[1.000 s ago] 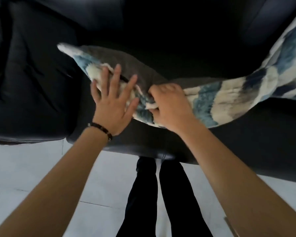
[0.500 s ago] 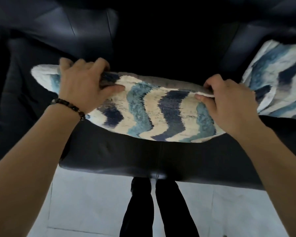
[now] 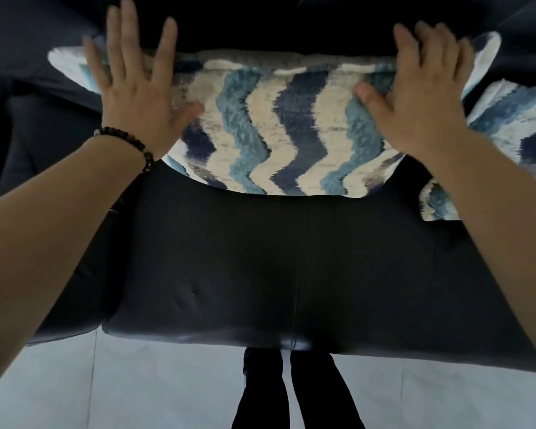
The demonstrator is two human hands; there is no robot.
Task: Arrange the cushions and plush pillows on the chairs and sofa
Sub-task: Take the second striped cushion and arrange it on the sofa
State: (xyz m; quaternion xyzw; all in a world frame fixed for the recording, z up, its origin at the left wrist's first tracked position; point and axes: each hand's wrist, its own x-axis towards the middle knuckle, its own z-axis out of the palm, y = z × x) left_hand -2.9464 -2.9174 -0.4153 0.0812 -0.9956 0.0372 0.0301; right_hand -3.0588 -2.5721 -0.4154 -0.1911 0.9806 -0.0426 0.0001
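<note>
A plush cushion (image 3: 273, 125) with blue, navy and cream zigzag stripes leans against the backrest of the black leather sofa (image 3: 260, 274). My left hand (image 3: 136, 91), with a bead bracelet at the wrist, lies flat with spread fingers on the cushion's left end. My right hand (image 3: 421, 94) lies flat on its right end, fingers spread. Neither hand grips the fabric. A second cushion (image 3: 508, 125) with the same pattern sits on the seat at the right, partly hidden behind my right forearm.
The sofa's left armrest (image 3: 37, 150) rises at the left. The seat's front edge runs across the lower frame, with pale floor tiles (image 3: 136, 382) below it. My legs in dark trousers (image 3: 294, 394) stand right against the sofa front.
Both hands let go of the cushion's ends and opened flat onto its face. The cushion moved away from the seat's front edge to the backrest, striped side facing me.
</note>
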